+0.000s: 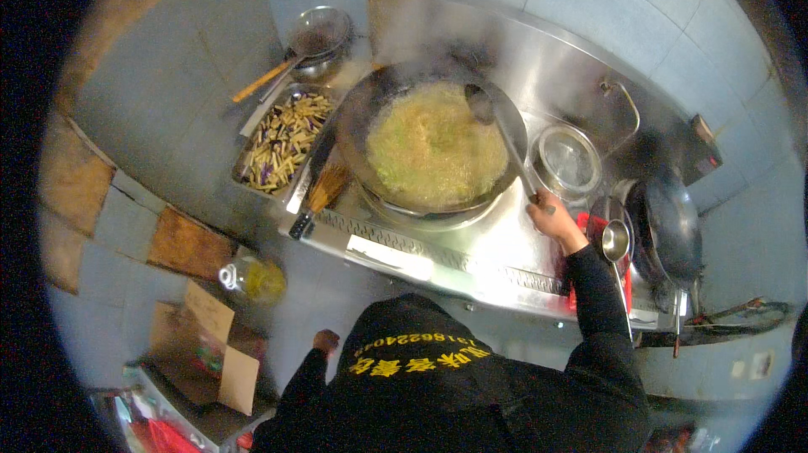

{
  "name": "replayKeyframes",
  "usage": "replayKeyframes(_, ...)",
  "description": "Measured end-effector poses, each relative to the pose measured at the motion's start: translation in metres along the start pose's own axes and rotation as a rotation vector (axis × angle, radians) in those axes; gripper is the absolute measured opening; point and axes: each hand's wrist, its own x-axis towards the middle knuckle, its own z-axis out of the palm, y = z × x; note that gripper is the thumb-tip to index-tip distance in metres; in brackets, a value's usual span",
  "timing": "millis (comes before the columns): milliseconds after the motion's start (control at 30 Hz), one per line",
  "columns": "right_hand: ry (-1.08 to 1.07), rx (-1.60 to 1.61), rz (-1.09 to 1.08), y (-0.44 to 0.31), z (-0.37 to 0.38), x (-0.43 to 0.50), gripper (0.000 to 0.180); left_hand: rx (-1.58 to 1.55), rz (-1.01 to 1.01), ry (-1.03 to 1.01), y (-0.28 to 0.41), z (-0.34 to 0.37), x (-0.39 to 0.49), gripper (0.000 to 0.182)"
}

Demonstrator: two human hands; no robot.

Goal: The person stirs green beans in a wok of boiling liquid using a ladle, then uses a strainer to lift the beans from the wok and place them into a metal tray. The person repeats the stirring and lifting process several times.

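My right hand (554, 216) grips the long handle of a metal ladle (514, 148). The ladle's dark bowl rests over the far right side of a large wok (355, 121). Bubbling, foamy yellow-green liquid (435, 143) fills the wok, and steam rises from it. Whether food lies beneath the foam is hidden. My left hand (326, 340) hangs low beside the black hooded jacket (416, 383), away from the stove; its fingers are too small and partly hidden to read. A metal tray (237, 180) of cut, purple-skinned eggplant strips (287, 140) stands left of the wok.
A bamboo wok brush (328, 188) lies at the steel stove's (442, 254) left edge. Behind the tray sits a wire strainer (320, 33) on a bowl. To the right are a round metal pot (568, 159), a tap (625, 102), a second ladle (615, 241) and dark woks (672, 225). An oil bottle (262, 279) stands lower left.
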Motion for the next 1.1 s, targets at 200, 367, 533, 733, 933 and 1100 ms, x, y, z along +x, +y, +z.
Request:
replayKeyframes(200, -0.221, 0.086, 0.276, 0.019, 0.008, 0.026, 0.033, -0.188, 0.054, -0.071, -0.009, -0.004, -0.023, 0.013)
replayKeyframes(367, -0.539, 1.120, 0.488, -0.016, 0.069, 0.039, 0.016, -0.311, -0.010, 0.093, 0.005, -0.038, -0.069, 0.020)
replayKeyframes(533, -0.669, 1.596, 0.690, -0.061, 0.111, 0.060, 0.012, -0.260, -0.065, -0.117, 0.009, -0.039, -0.087, 0.036)
replayKeyframes(733, -0.770, 1.814, 0.609, -0.083, 0.108, 0.046, 0.009, -0.376, -0.006, 0.001, 0.002, -0.015, -0.096, 0.029)
replayKeyframes(933, -0.595, 1.411, 0.439, -0.083, 0.066, 0.026, 0.016, -0.483, -0.124, 0.026, 0.000, 0.018, -0.047, 0.029)
replayKeyframes(1100, -0.366, 1.010, 0.398, -0.070, 0.042, 0.006, 0.025, -0.260, 0.081, 0.173, -0.026, 0.011, -0.009, 0.024)
